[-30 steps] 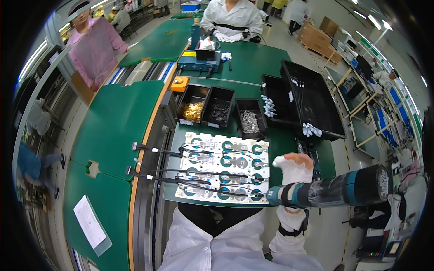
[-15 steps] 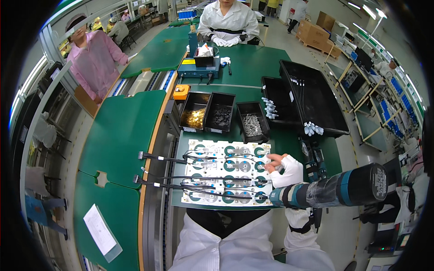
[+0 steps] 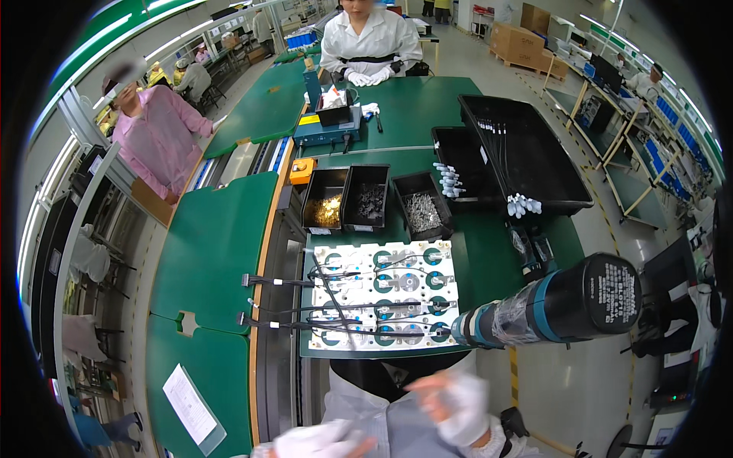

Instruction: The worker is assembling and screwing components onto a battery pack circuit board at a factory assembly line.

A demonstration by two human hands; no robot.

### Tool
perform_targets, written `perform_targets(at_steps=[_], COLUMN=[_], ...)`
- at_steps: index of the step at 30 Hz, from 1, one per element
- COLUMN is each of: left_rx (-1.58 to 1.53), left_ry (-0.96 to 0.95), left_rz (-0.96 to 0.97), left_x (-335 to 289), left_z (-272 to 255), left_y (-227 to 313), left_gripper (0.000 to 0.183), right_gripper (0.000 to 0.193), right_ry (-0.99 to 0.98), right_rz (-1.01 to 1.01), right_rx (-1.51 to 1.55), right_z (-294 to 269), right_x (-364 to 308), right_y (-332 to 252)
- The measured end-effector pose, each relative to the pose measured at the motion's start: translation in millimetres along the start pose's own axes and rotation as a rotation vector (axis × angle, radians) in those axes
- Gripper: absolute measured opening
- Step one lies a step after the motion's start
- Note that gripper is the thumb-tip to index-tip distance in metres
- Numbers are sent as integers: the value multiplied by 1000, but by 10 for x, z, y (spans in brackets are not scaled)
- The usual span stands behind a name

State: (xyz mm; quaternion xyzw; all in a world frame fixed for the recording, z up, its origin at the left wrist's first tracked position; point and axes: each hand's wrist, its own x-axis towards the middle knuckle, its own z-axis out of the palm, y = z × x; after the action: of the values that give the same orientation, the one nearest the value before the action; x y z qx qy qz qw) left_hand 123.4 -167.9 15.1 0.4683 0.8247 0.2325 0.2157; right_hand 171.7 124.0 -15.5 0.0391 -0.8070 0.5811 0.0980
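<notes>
My left hand (image 3: 321, 440), white-gloved, is at the lower edge in front of my body. To its right is my right hand (image 3: 456, 406), gloved with bare fingertips. Both are smeared by motion, so their fingers cannot be read; neither touches the work. Beyond them lies a white plate (image 3: 366, 288) with round green and metal parts. Black cables (image 3: 366, 307) with connectors (image 3: 248, 280) run across it and off its left side; one lies slantwise over its left part. A teal and black cordless power driver (image 3: 527, 309) stands against its right front corner.
Behind the plate are bins of gold pieces (image 3: 328, 210), black pieces (image 3: 372, 201) and silver screws (image 3: 422, 211). Black trays (image 3: 534, 168) hold more cables. A second driver (image 3: 534, 248) lies behind the first. A co-worker in white (image 3: 370, 46) faces me; another in pink (image 3: 160, 133) stands left.
My right hand has left the plate's right side and come back toward my body. My left hand has come into view. A cable now lies slantwise over the plate's left part. The view has shifted slightly.
</notes>
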Motion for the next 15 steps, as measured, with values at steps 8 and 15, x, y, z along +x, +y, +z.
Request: perform_targets(at_steps=[8, 15], left_rx=[-839, -1816], left_ry=[255, 729], left_rz=[-116, -196], left_x=[353, 555], left_z=[860, 246], left_y=[-489, -469], left_gripper=[63, 58], right_gripper=[23, 21], right_ry=[-184, -814], right_rz=[328, -43], right_rx=[544, -50], right_z=[775, 621], right_x=[209, 77], right_y=[246, 294])
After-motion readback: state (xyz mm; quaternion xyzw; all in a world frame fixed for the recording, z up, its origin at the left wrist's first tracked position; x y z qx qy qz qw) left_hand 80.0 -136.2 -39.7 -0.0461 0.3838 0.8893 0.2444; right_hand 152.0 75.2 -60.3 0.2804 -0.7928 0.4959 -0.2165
